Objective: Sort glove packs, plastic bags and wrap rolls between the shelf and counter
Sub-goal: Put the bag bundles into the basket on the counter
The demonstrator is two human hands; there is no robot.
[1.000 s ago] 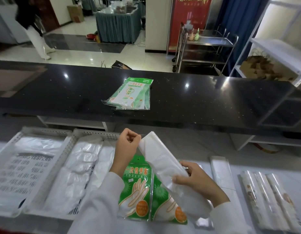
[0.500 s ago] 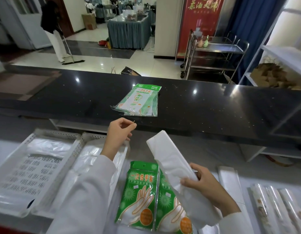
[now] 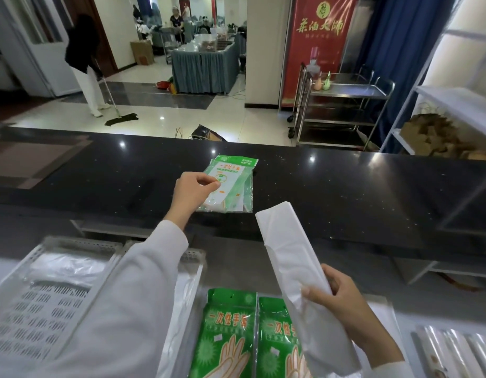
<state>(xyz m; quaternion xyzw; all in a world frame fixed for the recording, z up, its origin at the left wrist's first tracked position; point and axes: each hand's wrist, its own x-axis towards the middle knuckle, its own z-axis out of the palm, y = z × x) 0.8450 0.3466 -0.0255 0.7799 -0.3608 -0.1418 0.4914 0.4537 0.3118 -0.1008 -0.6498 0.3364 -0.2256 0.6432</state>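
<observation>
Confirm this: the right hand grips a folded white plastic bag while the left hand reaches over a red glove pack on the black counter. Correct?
Not quite. The glove pack on the black counter is green and white, not red, as the head view shows. The right hand does grip the folded white plastic bag, and the left hand reaches over that pack.

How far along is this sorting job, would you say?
Early to midway, I'd guess. Done: one stack of glove packs lies on the black counter. In hand: the right hand grips a folded white plastic bag, and the left hand reaches over that stack. Left: two green glove packs, bags in the white trays, and wrap rolls remain below.
</observation>
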